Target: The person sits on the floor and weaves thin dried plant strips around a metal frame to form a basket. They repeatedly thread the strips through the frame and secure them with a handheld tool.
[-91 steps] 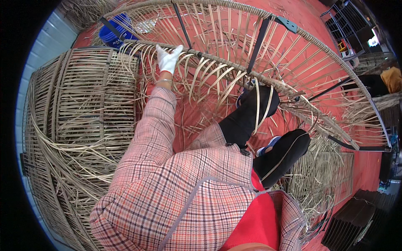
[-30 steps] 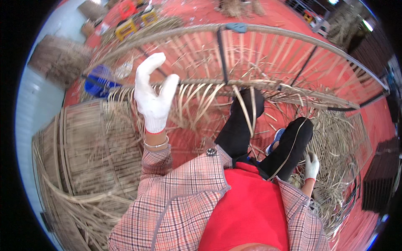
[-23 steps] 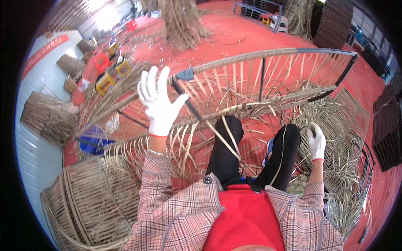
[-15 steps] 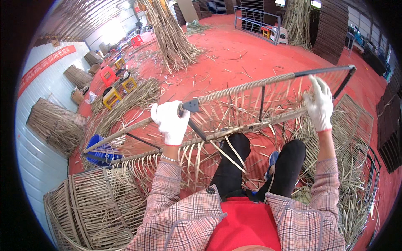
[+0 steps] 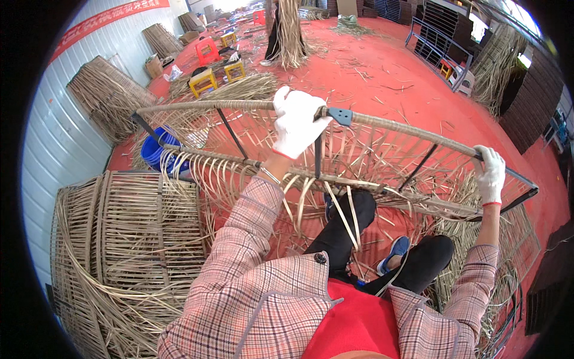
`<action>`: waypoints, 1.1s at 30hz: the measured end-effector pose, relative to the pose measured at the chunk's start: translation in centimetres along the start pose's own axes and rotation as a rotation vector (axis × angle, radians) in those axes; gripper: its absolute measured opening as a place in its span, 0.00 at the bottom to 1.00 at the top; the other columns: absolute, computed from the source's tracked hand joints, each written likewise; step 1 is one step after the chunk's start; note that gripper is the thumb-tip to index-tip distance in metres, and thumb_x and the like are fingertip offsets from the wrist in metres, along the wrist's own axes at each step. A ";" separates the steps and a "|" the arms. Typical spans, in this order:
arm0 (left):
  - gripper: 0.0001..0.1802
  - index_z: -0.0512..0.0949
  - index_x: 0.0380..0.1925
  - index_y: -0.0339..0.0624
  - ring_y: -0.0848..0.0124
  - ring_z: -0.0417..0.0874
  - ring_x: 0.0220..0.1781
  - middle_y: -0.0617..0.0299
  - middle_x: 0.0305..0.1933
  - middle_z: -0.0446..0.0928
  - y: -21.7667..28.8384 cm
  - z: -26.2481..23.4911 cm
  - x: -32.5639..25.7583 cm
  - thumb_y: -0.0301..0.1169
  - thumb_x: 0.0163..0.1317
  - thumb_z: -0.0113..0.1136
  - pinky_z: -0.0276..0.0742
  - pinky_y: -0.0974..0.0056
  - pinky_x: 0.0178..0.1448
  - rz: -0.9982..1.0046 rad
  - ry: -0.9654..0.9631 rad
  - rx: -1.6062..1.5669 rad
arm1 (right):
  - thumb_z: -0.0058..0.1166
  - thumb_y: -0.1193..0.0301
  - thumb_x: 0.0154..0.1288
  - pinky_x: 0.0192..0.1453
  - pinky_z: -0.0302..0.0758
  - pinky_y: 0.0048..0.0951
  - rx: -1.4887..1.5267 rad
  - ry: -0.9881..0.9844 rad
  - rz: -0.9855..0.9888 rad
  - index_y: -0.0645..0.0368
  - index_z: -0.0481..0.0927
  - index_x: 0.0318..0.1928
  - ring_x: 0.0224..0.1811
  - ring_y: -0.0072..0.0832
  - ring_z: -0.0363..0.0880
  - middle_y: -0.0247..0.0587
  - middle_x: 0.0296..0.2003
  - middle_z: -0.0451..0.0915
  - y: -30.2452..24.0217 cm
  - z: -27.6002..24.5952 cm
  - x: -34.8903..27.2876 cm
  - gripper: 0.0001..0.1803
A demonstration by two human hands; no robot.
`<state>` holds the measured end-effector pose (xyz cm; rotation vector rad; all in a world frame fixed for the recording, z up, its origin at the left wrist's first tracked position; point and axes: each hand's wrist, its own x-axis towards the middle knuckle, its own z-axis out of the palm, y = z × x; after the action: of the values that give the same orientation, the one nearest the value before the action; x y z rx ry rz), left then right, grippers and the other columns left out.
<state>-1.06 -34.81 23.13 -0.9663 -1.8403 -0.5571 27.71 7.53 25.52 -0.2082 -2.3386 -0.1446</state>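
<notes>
A long dark metal frame, its rails wrapped with tan strips, stretches across in front of me above my knees. My left hand, in a white knitted glove, is closed over the upper rail just left of a dark corner bracket. Toward the right end, my right hand, gloved the same way, grips that rail. Thin strips span between the rails. Loose pale strip ends curl down from the lower rail, several of them over my left leg.
A finished-looking slatted panel lies at my left, with loose strips over it. Behind the frame's left end stands a blue bucket. Yellow stools, a red stool and a tall strip bundle are farther off. More strips lie at right.
My right hand, formerly spread beside the rail, has closed on it. The frame has tilted, its right end lower and its left end higher. My view has also shifted.
</notes>
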 end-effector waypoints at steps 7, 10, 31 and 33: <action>0.14 0.86 0.33 0.54 0.56 0.82 0.42 0.63 0.35 0.84 -7.3 3.9 -2.2 0.41 0.46 0.76 0.71 0.51 0.54 -0.060 -0.220 0.018 | 0.66 0.67 0.62 0.52 0.73 0.43 -0.021 -0.138 -0.163 0.53 0.81 0.50 0.47 0.45 0.80 0.41 0.41 0.82 0.2 2.4 1.3 0.16; 0.11 0.84 0.28 0.53 0.57 0.82 0.39 0.62 0.31 0.84 -10.0 4.3 -3.3 0.37 0.45 0.75 0.71 0.51 0.49 0.057 -0.087 0.022 | 0.65 0.65 0.63 0.50 0.74 0.45 -0.065 -0.155 -0.123 0.54 0.81 0.48 0.45 0.47 0.81 0.43 0.39 0.82 1.3 1.4 0.8 0.15; 0.39 0.75 0.68 0.45 0.51 0.74 0.72 0.51 0.66 0.78 0.8 3.0 1.4 0.32 0.53 0.76 0.65 0.49 0.78 0.169 -0.354 -0.335 | 0.63 0.61 0.67 0.54 0.74 0.39 -0.110 0.029 -0.110 0.47 0.83 0.52 0.44 0.35 0.83 0.32 0.39 0.84 1.0 5.5 -2.9 0.15; 0.36 0.75 0.69 0.48 0.53 0.74 0.72 0.54 0.67 0.78 7.0 3.8 3.1 0.36 0.58 0.73 0.64 0.50 0.78 0.310 -0.393 -0.443 | 0.63 0.62 0.67 0.56 0.74 0.40 -0.127 0.057 -0.142 0.47 0.83 0.53 0.46 0.35 0.83 0.32 0.40 0.84 1.2 5.4 -2.8 0.16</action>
<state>1.84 -26.86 23.99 -1.7267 -1.8848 -0.6265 26.15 9.31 19.77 -0.0984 -2.2891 -0.3657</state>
